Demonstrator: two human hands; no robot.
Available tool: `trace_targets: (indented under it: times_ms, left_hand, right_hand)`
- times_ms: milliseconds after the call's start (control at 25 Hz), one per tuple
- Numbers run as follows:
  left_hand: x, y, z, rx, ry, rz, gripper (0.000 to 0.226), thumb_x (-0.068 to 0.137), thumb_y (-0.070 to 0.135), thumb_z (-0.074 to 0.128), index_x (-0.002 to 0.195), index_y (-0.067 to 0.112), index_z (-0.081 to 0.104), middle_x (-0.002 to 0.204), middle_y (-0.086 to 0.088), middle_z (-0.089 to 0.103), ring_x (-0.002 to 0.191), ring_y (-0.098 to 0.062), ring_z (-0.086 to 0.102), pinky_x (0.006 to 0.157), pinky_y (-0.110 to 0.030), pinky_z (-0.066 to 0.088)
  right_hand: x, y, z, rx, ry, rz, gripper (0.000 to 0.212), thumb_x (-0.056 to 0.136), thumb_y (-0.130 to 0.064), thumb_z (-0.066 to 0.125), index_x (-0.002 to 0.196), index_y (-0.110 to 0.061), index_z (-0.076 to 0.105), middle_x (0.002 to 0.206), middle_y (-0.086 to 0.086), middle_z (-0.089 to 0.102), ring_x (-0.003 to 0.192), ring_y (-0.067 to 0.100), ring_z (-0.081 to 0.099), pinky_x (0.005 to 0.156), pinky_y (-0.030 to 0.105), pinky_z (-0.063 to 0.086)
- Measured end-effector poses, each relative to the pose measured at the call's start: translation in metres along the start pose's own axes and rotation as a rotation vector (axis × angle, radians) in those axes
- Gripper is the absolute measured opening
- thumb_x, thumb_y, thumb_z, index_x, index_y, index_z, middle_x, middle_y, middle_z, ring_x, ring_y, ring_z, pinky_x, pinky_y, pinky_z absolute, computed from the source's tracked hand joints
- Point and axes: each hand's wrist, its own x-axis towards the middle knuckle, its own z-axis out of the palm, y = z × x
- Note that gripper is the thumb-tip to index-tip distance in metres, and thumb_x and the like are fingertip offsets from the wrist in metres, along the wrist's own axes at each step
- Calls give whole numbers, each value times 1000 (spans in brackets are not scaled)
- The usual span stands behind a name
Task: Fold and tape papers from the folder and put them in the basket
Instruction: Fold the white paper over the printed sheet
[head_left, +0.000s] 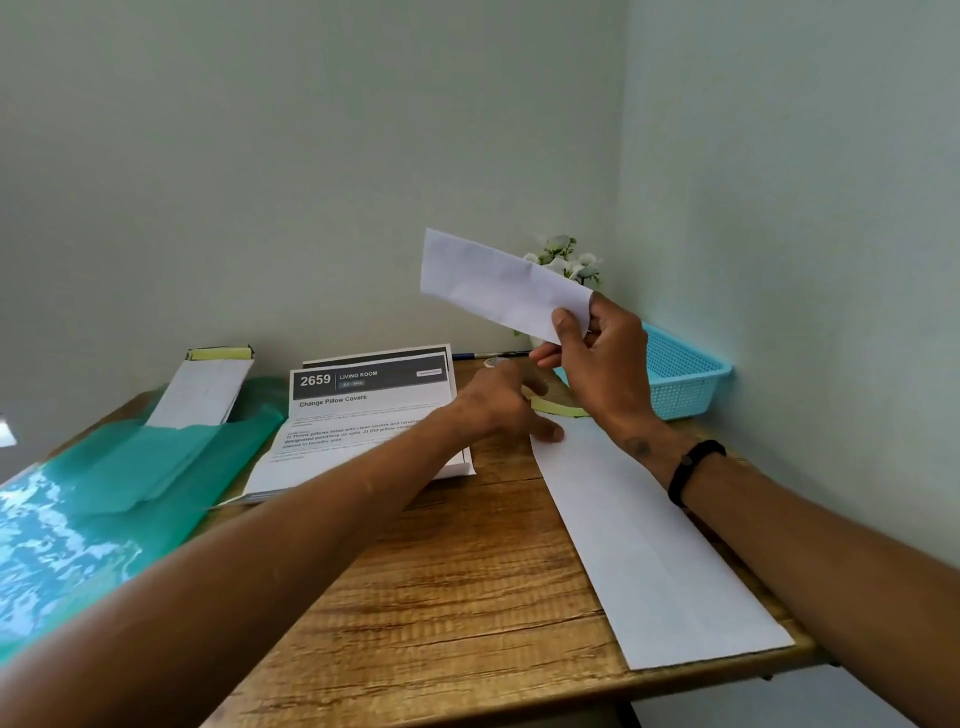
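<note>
My right hand (592, 358) pinches one end of a folded white paper (498, 286) and holds it up in the air, just left of the light blue basket (685, 374) in the back right corner. My left hand (498, 405) reaches across the wooden table (441, 597). Its thumb touches the far end of a long folded white paper (649, 545) lying along the right edge, and its loosely bent fingers point at a yellow-green tape roll (558, 408). A printed paper stack (363, 415) lies in the middle. The green folder (156, 457) lies open at the left.
A folded paper with a yellow strip (208, 384) rests on the folder's far end. A small plant with white flowers (566, 260) stands in the corner behind the raised paper. A pen (488, 356) lies near the wall. Walls close in behind and to the right.
</note>
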Motion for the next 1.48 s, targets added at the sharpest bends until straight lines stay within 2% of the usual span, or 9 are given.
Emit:
trace_targets:
  times_ms: [280,480,680,800,920,1080,1280,1400,1480]
  left_hand:
    - [-17,11,-43,-721,125,-264,11,88,0,77,98,0,71,85,-11,72,69,-18,72,59,-28,64]
    - [-27,-5,-117,-858,258,-246,6,98,3,64,91,5,65,88,-8,67,72,-18,66,58,-30,63]
    - [-34,-31,-185,-684,410,-277,13,104,16,57,93,13,64,93,-3,64,72,-14,59,58,-27,53]
    - [-34,-45,-217,-345,528,-93,17,102,30,64,105,16,73,98,-3,69,70,-8,58,57,-19,46]
    - [-47,-53,-233,46,342,93,33,86,53,76,97,22,81,94,4,77,68,1,59,59,-15,44]
    - [-56,-83,-205,476,64,28,44,76,70,75,89,29,82,81,12,74,75,-7,65,64,-23,47]
    - [-59,-166,-141,360,215,102,42,89,65,65,89,26,80,70,11,68,64,-7,59,62,-28,45]
    - [-72,-190,-118,241,268,154,38,97,60,54,105,30,76,88,10,74,76,-9,67,68,-32,54]
    - [-80,-196,-110,164,310,169,52,98,68,46,126,31,70,106,10,75,90,-5,69,78,-28,57]
  right_hand:
    - [13,-13,-15,255,130,59,14,104,-17,59,114,-10,65,84,4,77,62,18,78,61,31,65]
    - [19,-22,-23,370,151,133,12,103,-8,59,112,-12,66,87,3,76,66,22,79,61,29,64]
    - [12,-22,-15,364,115,188,15,103,-7,60,114,-5,69,81,7,76,64,23,78,62,31,65]
    - [8,-22,-11,334,78,194,23,102,-6,61,123,1,68,85,13,76,61,19,78,56,22,61]
    - [2,-25,-7,362,19,248,28,101,-7,64,128,-4,66,89,7,77,66,23,79,60,26,64]
    - [-3,-20,-2,329,-84,351,38,98,-10,68,136,-6,62,93,5,77,73,26,80,77,43,67]
    - [-14,-19,4,321,-242,417,42,98,-9,67,139,-10,58,96,10,78,79,28,81,81,44,66]
    - [-21,-18,13,368,-321,528,40,97,-6,67,135,-11,61,109,13,74,81,30,81,76,40,66]
    - [-22,-18,18,407,-343,600,36,96,-3,66,131,-11,62,115,13,70,82,30,80,71,36,66]
